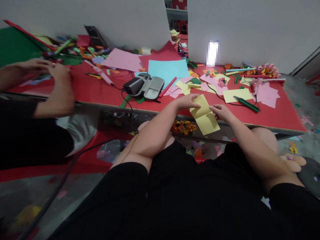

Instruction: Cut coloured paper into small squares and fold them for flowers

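A sheet of yellow paper point(206, 121) with a crease across its middle is held over the front edge of the red table. My left hand point(189, 101) grips its upper left side, thumb on top and fingers behind. At the right edge, near the crease, my right hand point(221, 112) pinches the paper between thumb and fingers. Just beyond my right hand, a green utility knife point(247, 104) lies partly on another yellow sheet point(231, 95). Small yellow and pink paper pieces point(186, 87) lie behind my left hand.
The red table point(97, 91) carries an open grey case point(153, 87), a blue sheet point(168, 70), pink sheets point(122, 60), cables and a bunch of paper flowers point(268, 71). A lit phone point(212, 53) leans on the wall. At left, another person's hands point(53, 68) work on the table.
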